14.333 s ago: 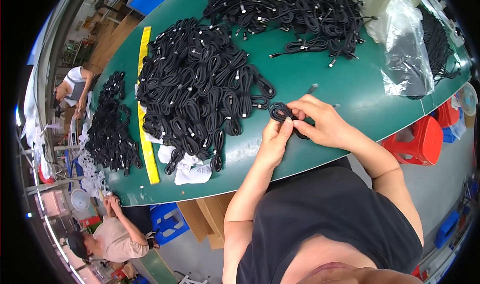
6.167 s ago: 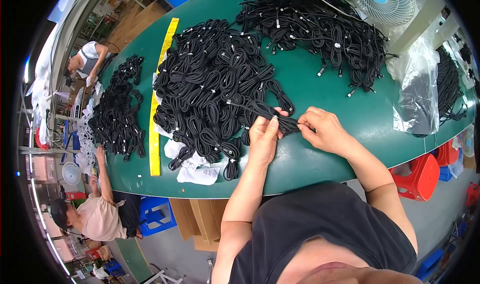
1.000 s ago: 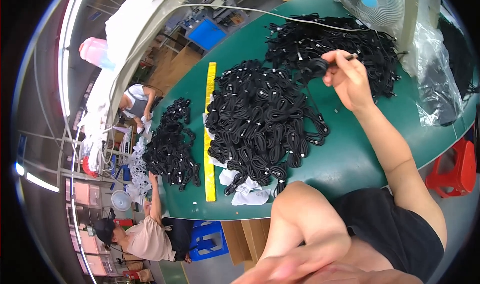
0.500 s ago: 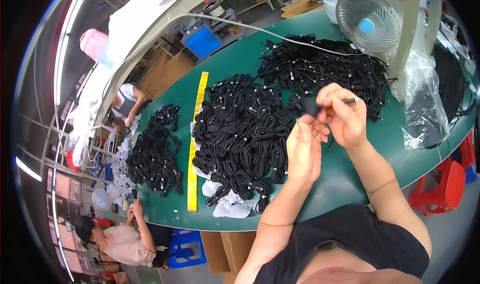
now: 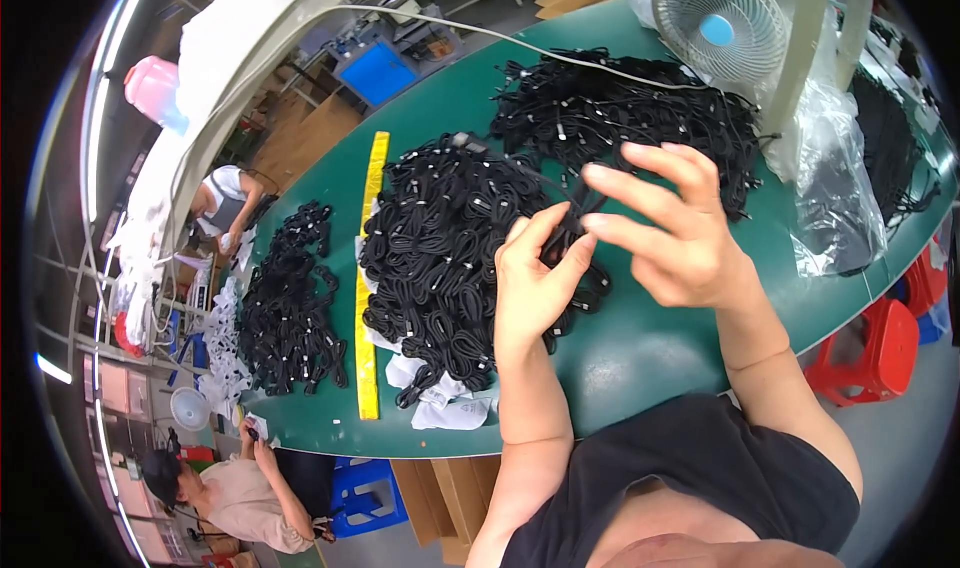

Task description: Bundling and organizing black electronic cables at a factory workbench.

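My left hand (image 5: 535, 288) pinches a black cable (image 5: 572, 213) between thumb and fingers, above the right side of a heap of coiled black cables (image 5: 450, 248). One end of the held cable, blurred, stretches to the upper left over the heap. My right hand (image 5: 680, 233) is just to the right, its fingers stretched apart. Its thumb and fingertips reach close to the held cable; whether they touch it is hard to tell. Behind my hands lies a second pile of looser black cables (image 5: 620, 108) with small light-coloured ends.
A yellow strip (image 5: 372, 278) separates the heap from another cable pile (image 5: 295, 308) on the green table (image 5: 640, 368). A fan (image 5: 718, 30), a post and a clear plastic bag (image 5: 835, 168) stand at right. Two people work at left. Red stools (image 5: 870, 353) are beyond the right edge.
Both hands have shifted left toward the heap. My right hand's fingers have spread, where they were pinched around a cable before. The cable now stretches out to the upper left.
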Demonstrator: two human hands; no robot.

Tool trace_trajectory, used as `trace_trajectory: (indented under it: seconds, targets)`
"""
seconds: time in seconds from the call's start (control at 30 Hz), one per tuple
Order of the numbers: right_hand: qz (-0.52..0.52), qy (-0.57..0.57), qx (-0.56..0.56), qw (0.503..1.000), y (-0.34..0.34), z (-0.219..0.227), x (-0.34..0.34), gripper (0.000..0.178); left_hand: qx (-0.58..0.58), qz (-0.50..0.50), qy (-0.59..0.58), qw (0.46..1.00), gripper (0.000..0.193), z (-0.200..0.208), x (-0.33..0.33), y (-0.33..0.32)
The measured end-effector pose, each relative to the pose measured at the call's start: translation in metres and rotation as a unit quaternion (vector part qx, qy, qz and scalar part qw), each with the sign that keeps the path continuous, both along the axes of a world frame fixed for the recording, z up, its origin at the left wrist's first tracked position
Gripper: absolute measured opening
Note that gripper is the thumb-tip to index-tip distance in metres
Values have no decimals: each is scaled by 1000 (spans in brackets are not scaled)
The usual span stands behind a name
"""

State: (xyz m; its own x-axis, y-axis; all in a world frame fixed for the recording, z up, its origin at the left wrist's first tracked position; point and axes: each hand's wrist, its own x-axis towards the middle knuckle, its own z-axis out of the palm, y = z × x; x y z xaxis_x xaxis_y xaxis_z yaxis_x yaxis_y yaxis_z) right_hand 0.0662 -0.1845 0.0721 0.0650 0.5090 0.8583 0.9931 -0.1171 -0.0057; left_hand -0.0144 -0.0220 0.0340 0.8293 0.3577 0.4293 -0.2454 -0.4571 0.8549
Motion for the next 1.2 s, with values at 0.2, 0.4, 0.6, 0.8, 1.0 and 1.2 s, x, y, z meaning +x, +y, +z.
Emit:
trace_trajectory:
  seconds: [0.2, 0.4, 0.6, 0.8, 1.0, 1.2]
  targets:
    - [-44, 32, -96, 994, 7, -10, 8, 28, 120, -47, 33, 991, 37, 9, -8, 3]
    - [-57, 75, -36, 995, 13, -19, 11, 20, 163, 140, -254, 943, 31, 10, -3, 10]
    - [29, 230, 139, 963, 17, -20, 11, 11, -150, -48, -72, 985, 21, 8, -20, 16]
    - [105, 294, 94, 945, 19, -20, -8, 13, -333, -249, -133, 900, 54, -7, 2, 10]
    - [32, 191, 23, 981, 19, -20, -8, 16, -350, -204, -198, 893, 41, -9, 1, 15]
    - [64, 156, 11, 986, 16, -17, -12, 21, -292, -243, -135, 915, 42, -14, 4, 9]
